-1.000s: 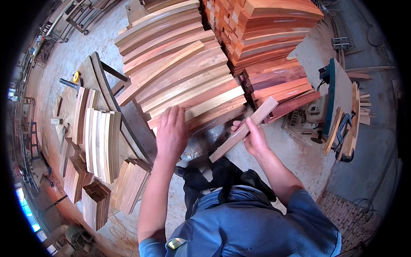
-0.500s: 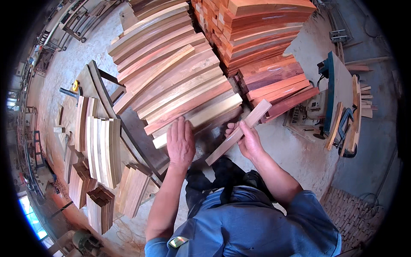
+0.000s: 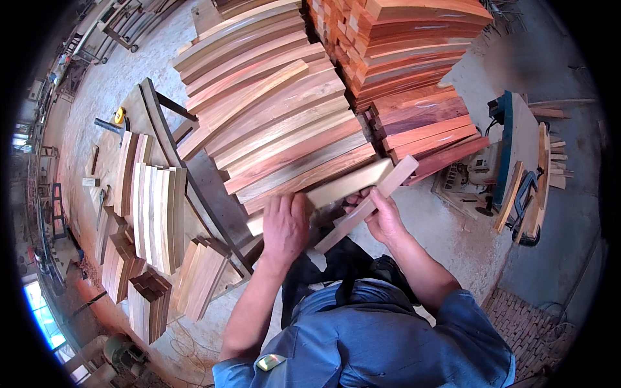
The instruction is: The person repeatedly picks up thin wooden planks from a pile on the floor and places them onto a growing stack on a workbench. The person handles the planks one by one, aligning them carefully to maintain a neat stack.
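Observation:
My left hand point(image 3: 286, 226) is closed over the near end of a pale wooden strip point(image 3: 349, 183), fingers across its top and thumb out of sight. The strip lies at the near edge of a stack of light wooden strips point(image 3: 284, 142), with a gap between them toward its right end. In my right hand point(image 3: 383, 216) is a pinkish wooden strip point(image 3: 400, 176), tilted up to the right and pinched between thumb and fingers. Its upper part crosses in front of the pale strip's right end. Some right-hand fingers are hidden behind the wood.
Reddish wooden pieces point(image 3: 420, 123) are piled high at the far right. On the left, a table point(image 3: 139, 110) bears bundled strips point(image 3: 152, 213) and a yellow tape measure point(image 3: 119, 115). A teal-edged machine table point(image 3: 511, 142) with a clamp point(image 3: 525, 197) stands at right.
My left hand has moved slightly right and toward me, drawing the pale strip off the stack's near edge. The right hand's pinkish strip has shifted a little right. The view has also shifted.

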Available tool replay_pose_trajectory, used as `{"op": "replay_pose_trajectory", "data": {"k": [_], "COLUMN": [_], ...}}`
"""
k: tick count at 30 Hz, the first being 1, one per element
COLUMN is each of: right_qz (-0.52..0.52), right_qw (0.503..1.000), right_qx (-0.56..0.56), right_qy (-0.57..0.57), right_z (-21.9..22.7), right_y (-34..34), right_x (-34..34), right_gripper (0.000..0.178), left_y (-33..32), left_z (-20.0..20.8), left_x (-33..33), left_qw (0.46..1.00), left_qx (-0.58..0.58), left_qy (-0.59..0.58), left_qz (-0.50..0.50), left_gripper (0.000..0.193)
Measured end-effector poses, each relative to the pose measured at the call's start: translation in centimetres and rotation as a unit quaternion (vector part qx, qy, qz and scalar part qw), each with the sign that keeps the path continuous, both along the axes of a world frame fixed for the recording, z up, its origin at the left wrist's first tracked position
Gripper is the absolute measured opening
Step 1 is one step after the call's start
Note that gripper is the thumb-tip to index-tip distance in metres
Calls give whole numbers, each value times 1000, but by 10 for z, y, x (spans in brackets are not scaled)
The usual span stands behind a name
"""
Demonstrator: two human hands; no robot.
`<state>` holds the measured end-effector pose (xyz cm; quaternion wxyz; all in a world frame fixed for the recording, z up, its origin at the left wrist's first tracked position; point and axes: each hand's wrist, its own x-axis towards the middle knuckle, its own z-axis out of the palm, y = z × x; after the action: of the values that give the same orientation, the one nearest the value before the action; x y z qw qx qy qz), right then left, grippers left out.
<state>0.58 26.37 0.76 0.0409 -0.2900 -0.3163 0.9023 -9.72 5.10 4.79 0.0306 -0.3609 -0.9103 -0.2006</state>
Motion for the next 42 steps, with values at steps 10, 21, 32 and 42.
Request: {"op": "replay_pose_trajectory", "data": {"k": [10, 21, 32, 42], "right_qz": [-2, -14, -1, 15], "right_qw": [991, 990, 997, 997], "right_qx": [96, 134, 69, 70], "right_qy": [-94, -50, -35, -24], "right_z": [-23, -3, 3, 0], "right_y": [14, 28, 5, -3], "right_x": [42, 17, 2, 11], "right_gripper": [29, 34, 32, 36], "left_y": [-26, -35, -28, -29], "left_z": [-110, -44, 4, 21], "left_x": [38, 24, -75, -51], "left_qw": [992, 994, 996, 912], "left_qx": [1, 87, -41, 77], "left_qy": [-125, -59, 16, -372], "left_qz": [18, 36, 83, 156], "left_gripper": [35, 39, 46, 27]}}
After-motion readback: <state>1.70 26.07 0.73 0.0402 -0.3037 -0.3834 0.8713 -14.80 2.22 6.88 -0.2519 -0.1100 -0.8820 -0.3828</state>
